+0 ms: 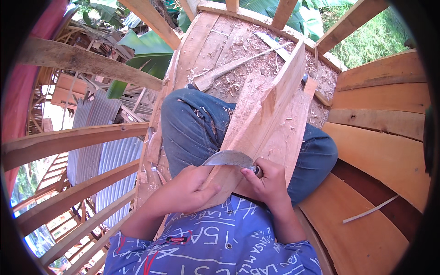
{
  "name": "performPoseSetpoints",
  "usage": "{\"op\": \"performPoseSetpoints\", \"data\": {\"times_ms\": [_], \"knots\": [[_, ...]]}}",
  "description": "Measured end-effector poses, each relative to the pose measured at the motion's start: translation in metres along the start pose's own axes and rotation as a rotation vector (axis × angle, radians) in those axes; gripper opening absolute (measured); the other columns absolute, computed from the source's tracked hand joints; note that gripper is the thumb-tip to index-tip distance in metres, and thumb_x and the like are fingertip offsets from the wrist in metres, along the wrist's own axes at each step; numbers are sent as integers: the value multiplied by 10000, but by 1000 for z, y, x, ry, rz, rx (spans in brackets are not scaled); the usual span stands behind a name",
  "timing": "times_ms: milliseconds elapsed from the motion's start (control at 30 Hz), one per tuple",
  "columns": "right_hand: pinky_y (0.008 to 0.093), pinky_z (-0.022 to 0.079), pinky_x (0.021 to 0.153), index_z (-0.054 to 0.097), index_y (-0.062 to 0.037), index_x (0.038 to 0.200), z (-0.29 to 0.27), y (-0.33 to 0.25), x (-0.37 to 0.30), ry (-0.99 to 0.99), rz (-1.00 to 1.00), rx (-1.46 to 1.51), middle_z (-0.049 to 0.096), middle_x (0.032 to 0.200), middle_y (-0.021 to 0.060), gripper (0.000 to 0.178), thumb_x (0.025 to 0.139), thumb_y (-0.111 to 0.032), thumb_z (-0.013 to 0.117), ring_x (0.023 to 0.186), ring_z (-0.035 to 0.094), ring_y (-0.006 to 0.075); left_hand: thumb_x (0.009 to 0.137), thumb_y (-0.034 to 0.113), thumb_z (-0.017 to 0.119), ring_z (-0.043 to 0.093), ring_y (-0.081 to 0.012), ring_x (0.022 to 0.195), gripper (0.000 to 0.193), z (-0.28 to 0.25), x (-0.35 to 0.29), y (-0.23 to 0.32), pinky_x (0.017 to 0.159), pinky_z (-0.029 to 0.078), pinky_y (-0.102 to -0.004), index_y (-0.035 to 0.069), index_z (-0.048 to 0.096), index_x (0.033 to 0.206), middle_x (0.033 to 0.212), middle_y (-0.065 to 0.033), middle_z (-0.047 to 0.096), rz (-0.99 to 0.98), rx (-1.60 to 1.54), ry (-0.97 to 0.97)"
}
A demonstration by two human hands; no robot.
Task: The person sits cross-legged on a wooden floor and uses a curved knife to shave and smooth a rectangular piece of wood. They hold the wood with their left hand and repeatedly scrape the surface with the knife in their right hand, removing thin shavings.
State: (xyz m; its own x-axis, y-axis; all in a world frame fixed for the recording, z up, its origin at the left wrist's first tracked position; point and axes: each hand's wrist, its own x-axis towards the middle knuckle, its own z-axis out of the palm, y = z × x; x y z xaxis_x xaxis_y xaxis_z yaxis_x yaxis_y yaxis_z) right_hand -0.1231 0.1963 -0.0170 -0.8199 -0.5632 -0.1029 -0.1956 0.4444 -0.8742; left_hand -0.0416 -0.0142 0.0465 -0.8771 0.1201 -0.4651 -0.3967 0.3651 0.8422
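A long plank stands on edge between my bent legs, running away from my body. My right hand is closed round the short handle of a curved knife. Its wide grey blade lies across the plank's top edge, close to my body. My left hand grips the plank near its close end, the thumb on the plank's face and the fingers partly hidden. The blade's left end is just beyond that hand; whether they touch I cannot tell. Under the standing plank lies a wider flat board.
A machete-like tool with a wooden handle and a pale blade lie among wood shavings ahead. Another wooden handle is at the right. Slatted rails run along the left, curved boards along the right. A thin strip rests there.
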Motion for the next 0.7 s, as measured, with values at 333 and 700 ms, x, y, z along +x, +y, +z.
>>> {"op": "performPoseSetpoints", "data": {"times_ms": [333,700], "knots": [[385,426,453,578,-19,596,4,2,-1,51,42,-232,522,511,131,603,752,-585,718,471,569,293,907,202,555,617,-490,840,347,17,-4,5,727,489,-481,-65,574,1127,871,-310,636,-1,-48,63],[446,398,513,558,58,630,-38,26,30,414,470,-282,492,515,210,613,871,-499,648,464,483,337,922,192,546,596,-492,691,446,14,-15,21,629,437,-528,-111,383,1205,708,-332,576,-190,38,-79]]}}
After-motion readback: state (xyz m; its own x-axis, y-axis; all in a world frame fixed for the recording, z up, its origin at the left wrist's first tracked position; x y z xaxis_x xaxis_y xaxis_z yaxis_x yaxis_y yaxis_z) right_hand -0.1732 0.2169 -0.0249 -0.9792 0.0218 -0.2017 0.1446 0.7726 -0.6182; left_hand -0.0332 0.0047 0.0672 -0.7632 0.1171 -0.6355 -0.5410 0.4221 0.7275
